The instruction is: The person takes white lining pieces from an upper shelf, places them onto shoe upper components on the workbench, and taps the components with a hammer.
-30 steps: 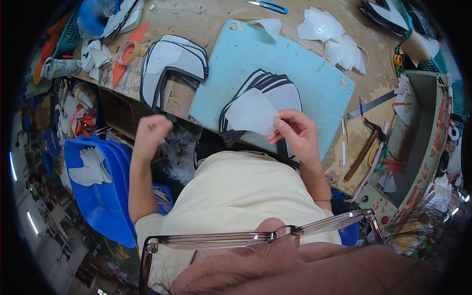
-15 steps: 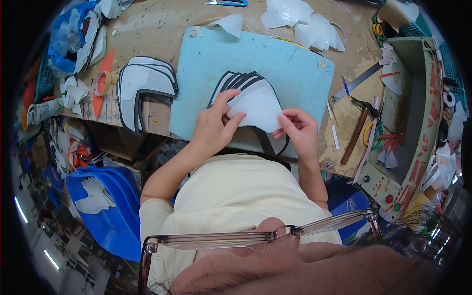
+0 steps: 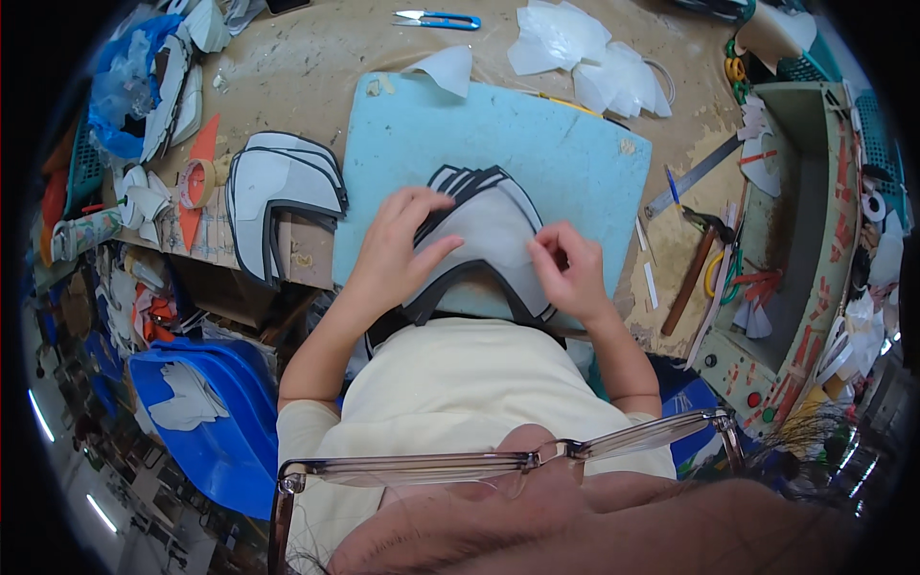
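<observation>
A fanned stack of arch-shaped pieces [image 3: 486, 225], pale grey-white with black borders, lies on the light blue board [image 3: 575, 153] in front of me. The topmost pale layer lies over the arch, following its curve. My left hand [image 3: 395, 247] is open at the stack's left side, thumb and fingers spread, the thumb over the pale surface. At the right edge of the stack my right hand [image 3: 572, 273] is curled, thumb and forefinger together against the top layer. What sits between those fingertips is hidden.
Left of the board lies another stack of black-edged pieces [image 3: 278, 182], beside a tape roll [image 3: 197, 182]. Blue thread snips [image 3: 436, 20] and white sheets [image 3: 561, 38] lie at the back. A hammer [image 3: 690, 292] and steel ruler [image 3: 695, 177] lie right, before a metal trough [image 3: 800, 220].
The white piece held between both hands has come down onto the arch stack. My left hand has let go and spread, shifting left; my right hand has moved slightly nearer me.
</observation>
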Tool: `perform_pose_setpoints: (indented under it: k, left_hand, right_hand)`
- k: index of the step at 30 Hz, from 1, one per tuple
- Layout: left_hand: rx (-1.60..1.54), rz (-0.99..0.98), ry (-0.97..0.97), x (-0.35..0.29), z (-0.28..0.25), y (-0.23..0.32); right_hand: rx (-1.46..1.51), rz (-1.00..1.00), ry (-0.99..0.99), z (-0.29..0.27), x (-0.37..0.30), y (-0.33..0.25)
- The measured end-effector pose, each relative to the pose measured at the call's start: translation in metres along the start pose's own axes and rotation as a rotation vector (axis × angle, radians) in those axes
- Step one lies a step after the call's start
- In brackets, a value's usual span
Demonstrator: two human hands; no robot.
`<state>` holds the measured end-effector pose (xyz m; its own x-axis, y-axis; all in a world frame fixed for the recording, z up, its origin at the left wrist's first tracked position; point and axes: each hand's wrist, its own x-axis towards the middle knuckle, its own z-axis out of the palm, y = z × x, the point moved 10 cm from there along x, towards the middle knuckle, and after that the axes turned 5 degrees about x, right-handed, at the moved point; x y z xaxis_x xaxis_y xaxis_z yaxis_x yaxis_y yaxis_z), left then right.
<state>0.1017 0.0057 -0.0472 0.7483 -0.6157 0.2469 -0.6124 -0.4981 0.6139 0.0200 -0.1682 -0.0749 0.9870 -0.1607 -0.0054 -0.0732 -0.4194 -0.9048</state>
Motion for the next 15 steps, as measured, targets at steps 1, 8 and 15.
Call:
perform_pose_setpoints:
  k: [1, 8, 15]
  left_hand:
    - [-0.068, 0.063, 0.021, -0.004, -0.011, 0.001]
    - [-0.397, -0.728, 0.388, -0.086, -0.126, -0.160]
    - [0.373, -0.312, 0.339, -0.021, -0.099, -0.061]
  right_hand:
    - [0.124, -0.138, -0.022, 0.002, 0.003, -0.021]
    - [-0.377, -0.583, 0.291, 0.025, 0.141, -0.039]
    - [0.045, -0.201, 0.005, 0.051, 0.187, -0.006]
